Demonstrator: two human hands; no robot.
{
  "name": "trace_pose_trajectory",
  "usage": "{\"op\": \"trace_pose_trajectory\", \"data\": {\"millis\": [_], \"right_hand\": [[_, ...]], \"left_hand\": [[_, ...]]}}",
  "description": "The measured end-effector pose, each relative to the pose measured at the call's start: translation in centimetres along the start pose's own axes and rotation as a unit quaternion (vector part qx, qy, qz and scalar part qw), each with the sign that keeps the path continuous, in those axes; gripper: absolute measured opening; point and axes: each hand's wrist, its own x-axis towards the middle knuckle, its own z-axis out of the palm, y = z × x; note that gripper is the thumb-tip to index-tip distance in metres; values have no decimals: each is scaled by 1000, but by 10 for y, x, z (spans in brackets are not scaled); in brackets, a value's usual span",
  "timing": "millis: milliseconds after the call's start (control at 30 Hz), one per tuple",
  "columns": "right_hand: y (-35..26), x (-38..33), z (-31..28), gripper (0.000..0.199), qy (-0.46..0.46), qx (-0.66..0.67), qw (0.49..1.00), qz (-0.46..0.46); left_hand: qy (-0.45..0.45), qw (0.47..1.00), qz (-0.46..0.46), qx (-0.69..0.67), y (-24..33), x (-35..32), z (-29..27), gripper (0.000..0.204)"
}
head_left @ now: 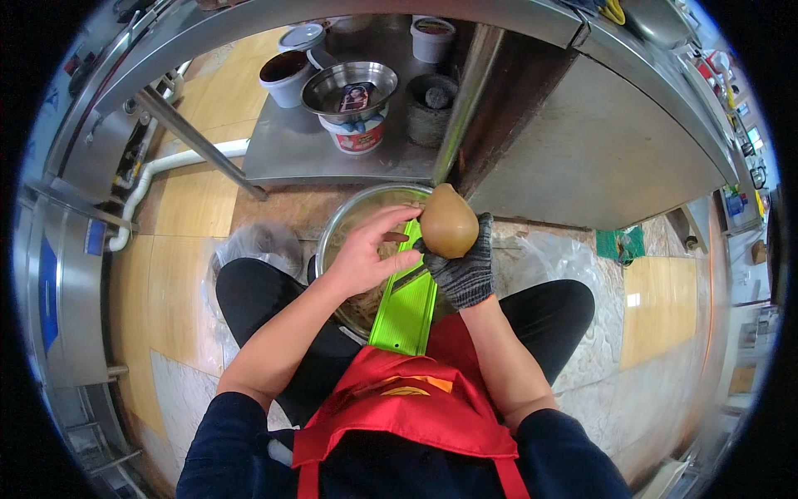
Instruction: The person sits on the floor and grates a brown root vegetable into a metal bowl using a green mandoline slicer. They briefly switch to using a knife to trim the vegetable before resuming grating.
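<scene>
My right hand [464, 270], in a dark grey knitted glove, holds a round, tan-brown root vegetable [449, 221] with a blunt point; I cannot tell its exact kind. Beneath it slopes a bright green mandoline slicer [402, 320] with a slanted blade, its near end against my red apron and its far part over a wide metal basin [326, 234]. My bare left hand [366, 254] reaches over the slicer, fingers stretched and thumb apart, the fingertips close to the vegetable. Pale brownish shreds show in the basin, partly hidden by my hand and the slicer.
Ahead is a steel table with a lower shelf [287, 158]. It bears a metal bowl [320, 90] with a phone [357, 96] in it, white tubs [285, 81] and a stone mortar [426, 125]. Plastic bags [259, 248] lie beside my knees. A green scouring pad [617, 244] lies right.
</scene>
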Motion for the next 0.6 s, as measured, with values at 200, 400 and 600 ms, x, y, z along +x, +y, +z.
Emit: {"op": "trace_pose_trajectory", "data": {"millis": [200, 400, 600], "right_hand": [[-22, -1, -7, 98, -161, 95, 980, 72], [-63, -18, 3, 86, -84, 63, 987, -124], [-122, -67, 7, 74, -207, 20, 957, -201]], "left_hand": [[-21, 891, -334, 308, -103, -32, 22, 78], [-123, 812, -557, -125, -172, -87, 46, 47], [9, 797, -516, -314, -135, -50, 7, 33]]}}
